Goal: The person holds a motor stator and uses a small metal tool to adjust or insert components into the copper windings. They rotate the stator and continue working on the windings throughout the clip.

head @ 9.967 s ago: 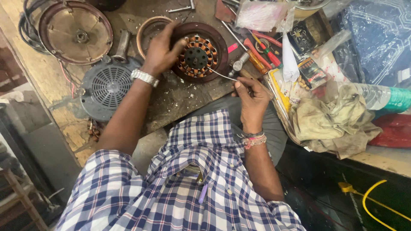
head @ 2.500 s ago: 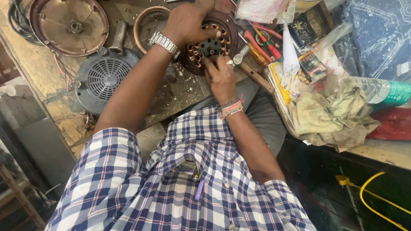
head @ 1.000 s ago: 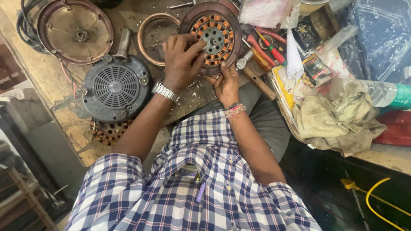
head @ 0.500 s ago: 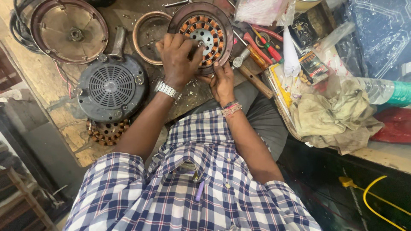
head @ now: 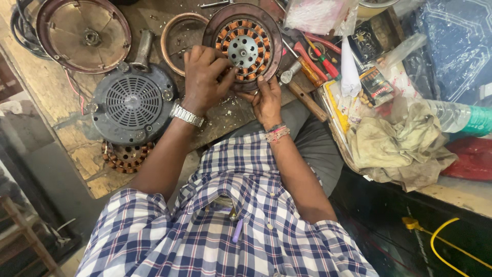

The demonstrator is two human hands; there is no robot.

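A round motor stator (head: 245,43) with copper windings and a metal hub lies in a brown housing on the wooden bench (head: 66,97). My left hand (head: 205,77), with a metal watch on its wrist, grips the stator's near left rim, fingers curled over the windings. My right hand (head: 267,97), with thread bands on its wrist, holds the near rim from below, fingertips on the housing edge. Both hands close on the same part.
A grey vented motor cover (head: 132,102) and a second wound stator (head: 125,156) lie at left. A brown dished cover (head: 84,33) and a metal ring (head: 179,38) sit behind. Screwdrivers and pliers (head: 312,64), a hammer handle (head: 306,100), a rag (head: 397,146) and a bottle (head: 461,117) crowd the right.
My right hand put down the thin tool and came up to the stator's near rim. The stator shifted about under both hands, and my left hand settled on its left edge.
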